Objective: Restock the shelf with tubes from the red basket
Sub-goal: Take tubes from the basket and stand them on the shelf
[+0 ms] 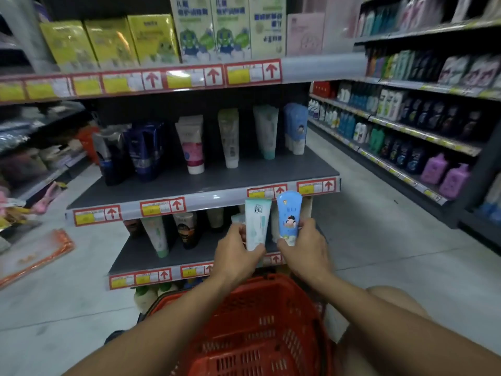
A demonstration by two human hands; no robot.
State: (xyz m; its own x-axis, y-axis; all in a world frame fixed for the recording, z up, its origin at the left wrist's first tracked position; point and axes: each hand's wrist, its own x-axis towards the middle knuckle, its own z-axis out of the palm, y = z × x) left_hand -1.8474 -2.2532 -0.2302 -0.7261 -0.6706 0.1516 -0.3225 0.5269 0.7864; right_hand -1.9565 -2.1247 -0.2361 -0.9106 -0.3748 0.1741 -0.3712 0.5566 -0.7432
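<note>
Shop aisles run off to both sides, and straight ahead of you stands a grey shelf (206,183) with red price tags along its edge. On it tubes stand cap-down in a row — dark blue ones at the left, a white and pink one, a pale one, a mint one, and blue tubes (295,128) at the right end.

Both your forearms reach forward over the red basket (260,329), which sits low in front of you, near the foot of the shelving. Your left hand (235,253) is raised level with the lower shelf, its fingers curled round the bottom of a mint tube (257,223) that it holds upright. Your right hand (306,251) is just beside it at the same height, thumb and fingers pinching the lower part of a blue tube (288,215) with a cartoon figure on it, also upright. The two tubes stand side by side, nearly touching, their tops level with the grey shelf's front edge, below its right end.

Inside the basket you can see only bare red mesh.
</note>
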